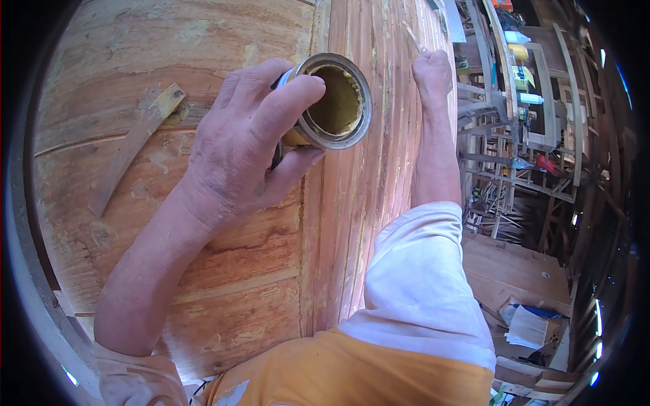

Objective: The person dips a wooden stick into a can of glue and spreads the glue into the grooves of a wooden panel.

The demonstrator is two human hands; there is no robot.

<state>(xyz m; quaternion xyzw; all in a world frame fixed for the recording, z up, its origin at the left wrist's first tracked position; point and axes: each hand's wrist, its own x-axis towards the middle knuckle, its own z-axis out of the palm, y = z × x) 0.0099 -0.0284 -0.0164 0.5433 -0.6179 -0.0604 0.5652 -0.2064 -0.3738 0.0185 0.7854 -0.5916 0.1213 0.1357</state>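
Note:
My left hand point(237, 128) is wrapped round an open tin can point(336, 101), with the thumb and fingers pressed on its side and rim. The can is tilted so that its mouth faces me, and yellowish-brown residue coats its inside wall. Farther off, my right hand point(433, 71) is closed on a thin pale stick point(410, 35) that points up and to the left; its far end is too small to make out. Below both hands lies a large wooden panel point(250, 237) with grooved strips point(359, 203) and patches of yellowish filler.
A flat wooden strip point(132, 155) with a yellow-smeared end lies on the panel at the left. Right of the panel, a cluttered rack point(501, 115) holds bottles point(530, 99) and wooden frames. Papers point(528, 327) lie near cardboard point(514, 271) at the lower right.

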